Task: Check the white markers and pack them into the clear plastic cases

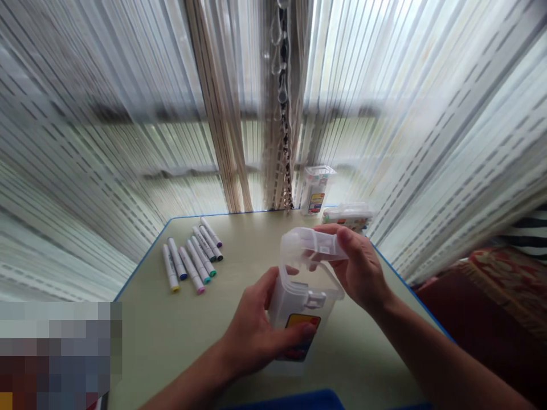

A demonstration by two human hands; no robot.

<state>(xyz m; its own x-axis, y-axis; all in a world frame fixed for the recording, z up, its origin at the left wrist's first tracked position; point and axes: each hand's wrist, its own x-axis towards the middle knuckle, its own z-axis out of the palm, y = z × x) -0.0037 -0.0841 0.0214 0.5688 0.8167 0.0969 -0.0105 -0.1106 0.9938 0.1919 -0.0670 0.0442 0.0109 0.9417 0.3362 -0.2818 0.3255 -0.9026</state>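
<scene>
A clear plastic marker box (294,307) with a yellow, red and blue label stands on the pale table (171,341) in front of me. My left hand (256,327) is wrapped round the box's body, thumb on the label. My right hand (359,267) grips the box's clear hinged lid (311,245), which is tilted up above the box. Several white markers (192,259) with coloured caps lie in a row on the table to the left, apart from both hands.
A second clear box (316,191) stands upright at the table's far edge, and a third (348,216) lies on its side next to it. Sheer striped curtains surround the table on three sides. A red patterned cushion (499,285) is at the right.
</scene>
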